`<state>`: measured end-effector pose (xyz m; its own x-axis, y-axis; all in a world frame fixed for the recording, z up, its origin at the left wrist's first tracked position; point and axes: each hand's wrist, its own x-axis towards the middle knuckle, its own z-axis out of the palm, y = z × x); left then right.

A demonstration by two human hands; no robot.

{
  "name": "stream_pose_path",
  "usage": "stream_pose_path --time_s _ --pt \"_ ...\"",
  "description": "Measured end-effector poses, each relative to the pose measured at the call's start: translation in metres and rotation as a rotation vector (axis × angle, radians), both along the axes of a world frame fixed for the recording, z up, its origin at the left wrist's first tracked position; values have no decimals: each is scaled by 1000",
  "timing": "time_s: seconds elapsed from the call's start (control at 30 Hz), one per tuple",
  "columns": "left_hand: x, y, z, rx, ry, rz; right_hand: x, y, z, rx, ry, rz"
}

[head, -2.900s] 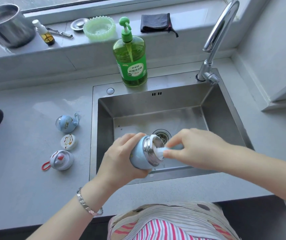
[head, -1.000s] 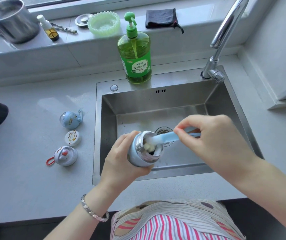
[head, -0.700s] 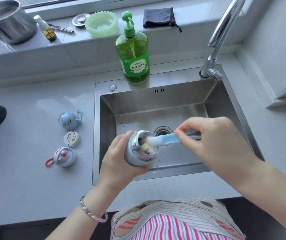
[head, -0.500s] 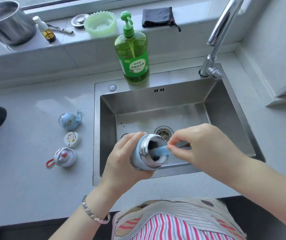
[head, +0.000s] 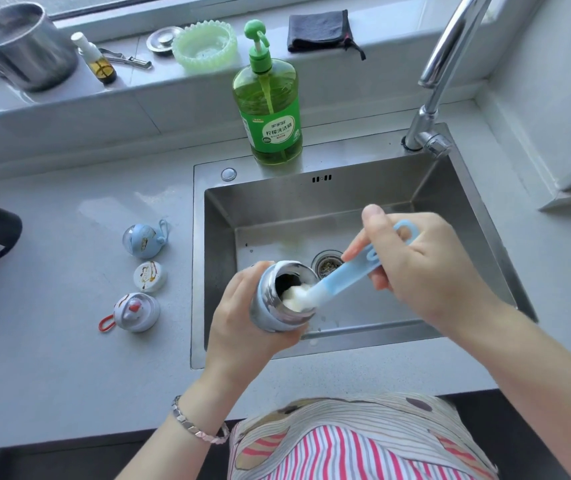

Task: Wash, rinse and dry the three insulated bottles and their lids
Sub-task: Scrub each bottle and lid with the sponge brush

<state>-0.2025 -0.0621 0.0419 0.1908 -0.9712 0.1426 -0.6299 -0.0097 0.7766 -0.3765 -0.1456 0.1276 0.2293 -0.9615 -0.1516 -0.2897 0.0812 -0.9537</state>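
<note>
Here, left hand (head: 242,327) is wrapping the slippery pale-blue steel insulated bottle (head: 282,299) mid-body; right hand (head: 426,268) is pinching the blue sponge brush (head: 339,278).

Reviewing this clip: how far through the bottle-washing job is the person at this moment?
Early. Done: three lids are off, lying on the counter. In hand: the left hand grips one open bottle over the sink while the right hand works a sponge brush at its mouth. Left: rinsing, drying, the lids; other bottles aren't visible.

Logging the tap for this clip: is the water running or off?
Off. No stream falls from the faucet into the sink; the spout's tip is out of frame.
</note>
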Motion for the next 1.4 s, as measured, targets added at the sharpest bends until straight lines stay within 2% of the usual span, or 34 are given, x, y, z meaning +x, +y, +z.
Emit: stream_pose_path --time_s 0.23,0.33,0.5,0.57,0.63,0.8,0.93,1.03,1.17,1.27,1.33,1.4 --pt "-5 0 -2 -39 40 -29 10 14 -10 164 -10 12" --pt "-2 1 -2 -51 95 59 -1 7 -3 172 -117 -96" --pt "-7 -1 -4 -78 46 42 14 30 -10 181 -115 -62" --pt "-1 1 -6 -60 134 103 8 28 -6 173 -181 -130" --pt "0 -1 -5 -41 199 146 8 29 -3 141 -218 -138" --pt "-9 0 -4 -68 142 68 14 35 1 25 -205 -80" --pt "-3 4 -7 31 324 169 2 32 11 -86 -255 -43" --pt "-6 7 -9 77 382 90 12 26 3 -278 -173 121" --pt "-10 9 0 -32 224 -18 21 8 -14 -481 53 334" --pt "-1 4 1 -76 72 -42 21 8 -28 -591 261 373" --pt "5 3 -2 -80 -14 -69 20 11 -30 -514 283 358" --pt "5 3 -5 -62 -31 -61 18 12 -26 -227 177 316"
